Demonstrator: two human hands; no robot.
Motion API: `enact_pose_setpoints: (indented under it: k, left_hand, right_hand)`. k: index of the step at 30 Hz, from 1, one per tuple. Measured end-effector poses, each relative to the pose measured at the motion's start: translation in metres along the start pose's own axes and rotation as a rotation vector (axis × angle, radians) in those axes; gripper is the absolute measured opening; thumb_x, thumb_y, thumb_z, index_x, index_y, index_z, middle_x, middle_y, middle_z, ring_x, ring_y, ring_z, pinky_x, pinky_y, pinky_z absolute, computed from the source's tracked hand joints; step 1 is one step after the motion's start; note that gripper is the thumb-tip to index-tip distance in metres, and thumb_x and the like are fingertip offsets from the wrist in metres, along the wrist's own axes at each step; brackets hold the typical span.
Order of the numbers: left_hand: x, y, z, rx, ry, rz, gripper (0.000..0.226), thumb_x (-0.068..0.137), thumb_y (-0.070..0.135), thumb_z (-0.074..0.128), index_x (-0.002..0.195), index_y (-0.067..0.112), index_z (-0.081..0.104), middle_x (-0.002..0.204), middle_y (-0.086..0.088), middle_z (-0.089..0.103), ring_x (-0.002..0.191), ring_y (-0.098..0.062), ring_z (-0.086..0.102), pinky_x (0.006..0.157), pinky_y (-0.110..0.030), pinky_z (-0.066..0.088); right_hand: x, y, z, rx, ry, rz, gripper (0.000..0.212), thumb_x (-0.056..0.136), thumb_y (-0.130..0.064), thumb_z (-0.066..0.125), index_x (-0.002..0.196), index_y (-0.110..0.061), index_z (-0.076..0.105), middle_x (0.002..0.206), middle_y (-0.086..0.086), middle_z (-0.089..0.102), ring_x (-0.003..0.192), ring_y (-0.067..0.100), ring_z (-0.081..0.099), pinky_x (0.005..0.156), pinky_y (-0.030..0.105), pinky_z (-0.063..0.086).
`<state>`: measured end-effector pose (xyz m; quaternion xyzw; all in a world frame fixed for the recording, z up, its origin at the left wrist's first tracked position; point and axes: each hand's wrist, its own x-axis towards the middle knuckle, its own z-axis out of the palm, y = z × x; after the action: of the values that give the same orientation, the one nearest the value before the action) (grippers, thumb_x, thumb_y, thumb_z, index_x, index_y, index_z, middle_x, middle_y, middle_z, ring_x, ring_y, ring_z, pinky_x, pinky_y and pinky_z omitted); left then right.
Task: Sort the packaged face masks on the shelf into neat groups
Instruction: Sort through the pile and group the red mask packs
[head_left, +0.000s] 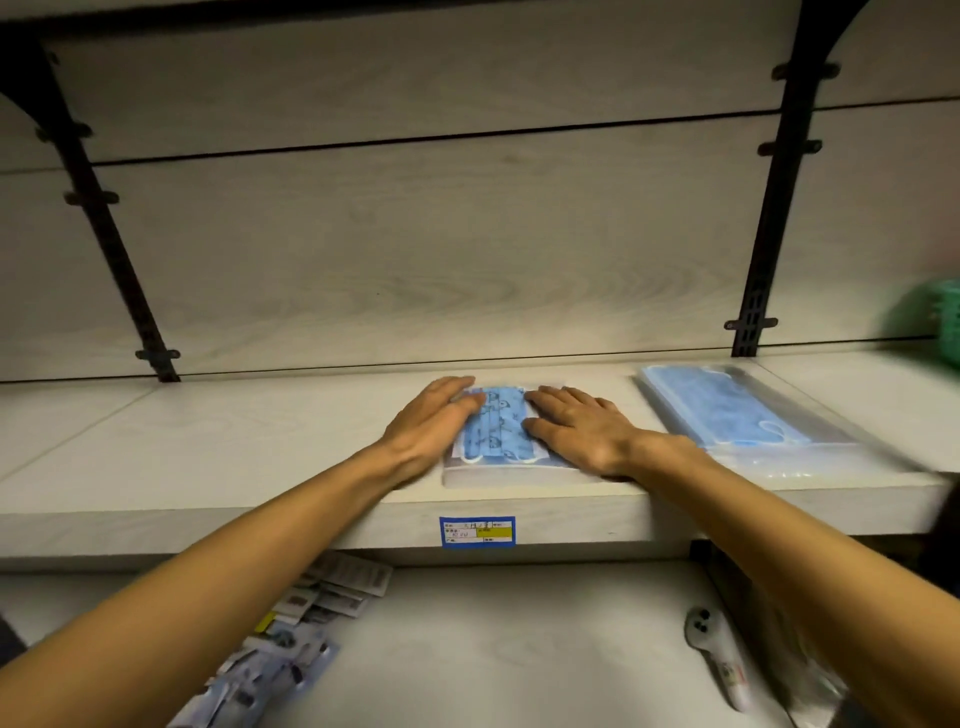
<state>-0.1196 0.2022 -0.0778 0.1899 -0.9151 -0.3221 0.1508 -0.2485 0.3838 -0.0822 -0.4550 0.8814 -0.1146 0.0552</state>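
Both hands lie flat on a stack of patterned mask packets (500, 431) in the middle of the shelf (260, 447), near its front edge. The left hand (434, 418) rests along the stack's left side with fingers straight and close together, and the right hand (574, 426) lies on the right side with fingers spread. Neither hand pinches or curls round anything. Pressing from both flanks like this looks like a way to square the packets into one tidy pile, with edges lined up against the shelf front.

To the right, apart from the stack, sits a second pile of plain blue mask packets (737, 415) in clear wrap, lying at a slant. It seems to be a separate group, kept apart by print.

A blue and yellow label (477, 531) is stuck on the shelf's front lip; its writing is too small to read. On the lower shelf, small packets (311, 613) lie scattered under the left forearm, partly covered, and a white handheld device (719, 654) lies to the right. A green basket (935, 317) is cut off and blurred at the right edge. How many packets the stack holds cannot be told
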Motion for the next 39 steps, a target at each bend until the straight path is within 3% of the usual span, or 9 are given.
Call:
enact_pose_setpoints:
  k: [3, 8, 14, 18, 21, 25, 27, 32, 39]
  left_hand:
    - [-0.014, -0.001, -0.016, 0.2, 0.034, 0.098, 0.064, 0.101, 0.067, 0.028, 0.158, 0.038, 0.028, 0.168, 0.013, 0.016, 0.154, -0.015, 0.016, 0.125, -0.043, 0.015]
    - [-0.043, -0.014, -0.059, 0.38, 0.058, 0.12, 0.079, 0.093, 0.081, 0.019, 0.158, 0.038, 0.026, 0.168, 0.012, 0.016, 0.155, -0.015, 0.014, 0.123, -0.04, 0.013]
    - [-0.111, -0.079, -0.131, 0.636, 0.076, 0.176, 0.079, 0.094, 0.079, 0.019, 0.159, 0.034, 0.025, 0.17, 0.004, 0.013, 0.156, -0.019, 0.013, 0.124, -0.04, 0.011]
    - [-0.166, -0.139, -0.19, 0.611, 0.11, 0.125, 0.077, 0.096, 0.075, 0.021, 0.161, 0.032, 0.021, 0.17, 0.003, 0.012, 0.155, -0.019, 0.015, 0.124, -0.039, 0.012]
    - [-0.213, -0.187, -0.231, 0.567, 0.23, 0.16, 0.067, 0.1, 0.067, 0.032, 0.155, 0.029, 0.036, 0.165, 0.003, 0.028, 0.15, -0.019, 0.029, 0.121, -0.039, 0.022]
    - [-0.264, -0.238, -0.285, 0.515, 0.517, 0.162, 0.035, 0.099, 0.047, 0.052, 0.125, 0.025, 0.06, 0.125, 0.005, 0.063, 0.109, -0.018, 0.063, 0.092, -0.035, 0.05]
    - [-0.278, -0.26, -0.317, 0.521, 0.545, 0.097, 0.027, 0.097, 0.043, 0.057, 0.117, 0.026, 0.06, 0.117, 0.006, 0.064, 0.102, -0.019, 0.064, 0.082, -0.034, 0.053]
    - [-0.292, -0.323, -0.378, 0.508, 0.555, -0.054, 0.033, 0.095, 0.04, 0.058, 0.123, 0.022, 0.06, 0.127, 0.003, 0.062, 0.108, -0.022, 0.063, 0.087, -0.037, 0.053]
    - [-0.293, -0.413, -0.433, 0.579, 0.518, -0.214, 0.039, 0.097, 0.042, 0.055, 0.13, 0.022, 0.058, 0.138, -0.001, 0.054, 0.119, -0.023, 0.058, 0.089, -0.037, 0.05]
  right_hand:
    - [-0.006, -0.003, -0.012, 0.043, 0.026, 0.022, 0.061, 0.105, -0.058, 0.014, 0.161, -0.033, 0.008, 0.169, -0.007, 0.0, 0.156, 0.02, -0.002, 0.126, 0.048, 0.005]
    - [-0.007, -0.04, -0.032, -0.018, 0.185, 0.002, 0.063, 0.104, -0.057, 0.012, 0.161, -0.03, 0.01, 0.169, -0.003, 0.001, 0.156, 0.02, -0.003, 0.126, 0.047, 0.005]
    - [-0.023, -0.154, 0.004, 0.017, 0.281, -0.084, 0.074, 0.1, -0.067, 0.014, 0.162, -0.026, 0.013, 0.169, -0.001, 0.008, 0.156, 0.02, -0.001, 0.126, 0.042, 0.003]
    - [-0.024, -0.243, 0.033, -0.11, 0.262, -0.18, 0.08, 0.097, -0.07, 0.014, 0.161, -0.022, 0.011, 0.169, 0.003, 0.009, 0.156, 0.022, 0.0, 0.126, 0.041, 0.006]
    - [-0.022, -0.31, 0.055, -0.188, 0.242, -0.27, 0.081, 0.097, -0.071, 0.019, 0.161, -0.022, 0.011, 0.169, 0.003, 0.011, 0.156, 0.022, 0.002, 0.126, 0.041, 0.008]
    - [-0.019, -0.397, 0.087, -0.211, 0.169, -0.359, 0.08, 0.099, -0.064, 0.036, 0.161, -0.023, 0.008, 0.169, 0.006, 0.005, 0.155, 0.025, 0.002, 0.125, 0.044, 0.009]
    - [-0.015, -0.438, 0.095, -0.229, 0.165, -0.416, 0.076, 0.099, -0.057, 0.046, 0.16, -0.023, 0.016, 0.167, 0.007, 0.012, 0.154, 0.027, 0.011, 0.124, 0.044, 0.014]
    - [0.002, -0.538, 0.115, -0.233, 0.157, -0.628, 0.056, 0.097, -0.045, 0.053, 0.146, -0.021, 0.043, 0.144, 0.004, 0.043, 0.128, 0.025, 0.048, 0.106, 0.044, 0.045]
    - [0.082, -0.645, 0.138, -0.02, 0.182, -0.58, 0.065, 0.093, -0.046, 0.057, 0.15, -0.019, 0.039, 0.147, 0.006, 0.051, 0.13, 0.027, 0.052, 0.104, 0.04, 0.048]
